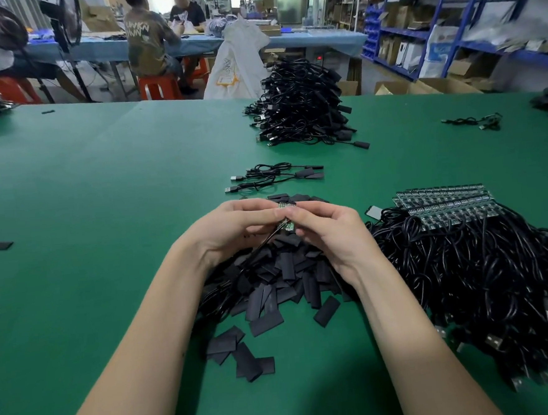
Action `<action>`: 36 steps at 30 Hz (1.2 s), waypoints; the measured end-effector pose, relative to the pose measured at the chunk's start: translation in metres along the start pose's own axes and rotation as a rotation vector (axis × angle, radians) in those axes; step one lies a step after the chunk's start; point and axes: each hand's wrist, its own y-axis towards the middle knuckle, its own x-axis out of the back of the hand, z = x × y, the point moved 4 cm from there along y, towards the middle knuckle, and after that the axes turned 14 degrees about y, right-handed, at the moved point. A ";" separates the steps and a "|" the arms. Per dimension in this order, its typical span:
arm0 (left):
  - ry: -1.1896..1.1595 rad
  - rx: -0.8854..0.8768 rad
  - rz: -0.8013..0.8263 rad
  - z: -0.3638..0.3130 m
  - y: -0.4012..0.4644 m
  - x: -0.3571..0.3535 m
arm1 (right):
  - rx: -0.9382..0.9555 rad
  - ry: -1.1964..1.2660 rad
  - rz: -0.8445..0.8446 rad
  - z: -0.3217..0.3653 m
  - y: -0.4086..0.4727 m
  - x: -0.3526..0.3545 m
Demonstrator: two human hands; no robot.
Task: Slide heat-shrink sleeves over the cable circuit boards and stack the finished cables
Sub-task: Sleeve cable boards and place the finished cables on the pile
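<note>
Above the pile of loose black sleeves (281,278), both hands meet around one small green circuit board (287,221): the left hand (235,229) and right hand (329,232) each pinch it with curled fingers, its thin cable trailing down-left. Right of them lies the heap of unsleeved cables (485,277), boards lined up on top. Three sleeved cables (277,176) lie just beyond; a tall finished stack (301,108) stands farther back on the green table (87,204).
</note>
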 end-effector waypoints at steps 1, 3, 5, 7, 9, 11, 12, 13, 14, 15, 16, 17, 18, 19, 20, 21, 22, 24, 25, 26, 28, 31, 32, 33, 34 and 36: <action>-0.020 -0.005 0.022 -0.001 -0.001 0.000 | -0.040 0.063 0.029 0.001 -0.001 -0.001; -0.053 -0.017 0.054 -0.004 -0.002 -0.001 | -0.089 0.144 0.066 0.002 -0.001 -0.002; -0.076 -0.020 0.079 -0.007 -0.004 -0.003 | -0.122 0.204 0.087 0.001 -0.001 -0.003; -0.133 -0.010 0.105 -0.008 -0.006 -0.006 | -0.155 0.281 0.098 0.000 -0.001 -0.005; -0.212 -0.003 0.125 -0.009 -0.007 -0.008 | -0.188 0.345 0.100 -0.001 -0.002 -0.005; -0.258 -0.020 0.091 -0.011 -0.007 -0.005 | -0.206 0.333 0.105 -0.001 -0.003 -0.005; -0.251 -0.032 0.041 -0.011 -0.006 -0.001 | -0.209 0.322 0.105 -0.001 -0.004 -0.005; -0.203 -0.039 -0.036 -0.009 -0.005 0.006 | -0.209 0.320 0.102 0.000 -0.004 -0.004; -0.099 -0.040 -0.144 -0.006 -0.004 0.015 | -0.209 0.320 0.090 0.002 -0.005 -0.002; 0.067 -0.027 -0.287 -0.002 -0.005 0.025 | -0.204 0.305 0.068 0.003 -0.005 0.000; 0.277 -0.011 -0.442 0.000 -0.006 0.034 | -0.192 0.263 0.036 0.004 -0.005 0.003; 0.483 -0.007 -0.588 0.001 -0.009 0.042 | -0.172 0.195 -0.004 0.005 -0.004 0.006; 0.629 -0.024 -0.704 -0.004 -0.013 0.044 | -0.143 0.124 -0.044 0.007 -0.004 0.008; 0.691 -0.061 -0.764 -0.009 -0.015 0.044 | -0.113 0.079 -0.071 0.007 -0.003 0.009; 0.669 -0.094 -0.735 -0.013 -0.014 0.043 | -0.088 0.071 -0.084 0.007 -0.002 0.008; 0.572 -0.116 -0.611 -0.016 -0.012 0.039 | -0.070 0.087 -0.084 0.006 -0.002 0.006; 0.468 -0.112 -0.422 -0.018 -0.009 0.031 | -0.058 0.110 -0.077 0.006 -0.002 0.003; 0.398 -0.083 -0.086 -0.018 -0.011 0.012 | -0.049 0.147 -0.044 0.005 -0.001 -0.001; 0.389 -0.076 -0.015 -0.018 -0.013 0.006 | -0.049 0.147 -0.030 0.004 -0.001 -0.002; 0.380 -0.068 -0.015 -0.017 -0.013 0.004 | -0.042 0.122 -0.027 0.005 -0.001 -0.002; 0.349 -0.037 -0.119 -0.015 -0.014 0.009 | 0.078 -0.151 -0.068 0.006 0.002 0.004; 0.359 -0.001 -0.245 -0.012 -0.014 0.020 | 0.336 -0.841 -0.065 0.006 0.004 0.004; 0.369 0.007 -0.261 -0.011 -0.014 0.022 | 0.340 -0.960 -0.025 0.002 0.004 0.001; 0.379 0.011 -0.267 -0.010 -0.014 0.023 | 0.324 -1.034 0.010 -0.003 0.004 0.000; 0.391 0.014 -0.269 -0.009 -0.013 0.023 | 0.303 -1.091 0.031 -0.007 0.005 -0.002; 0.422 0.020 -0.263 -0.009 -0.012 0.022 | 0.278 -1.142 0.045 -0.008 0.005 -0.004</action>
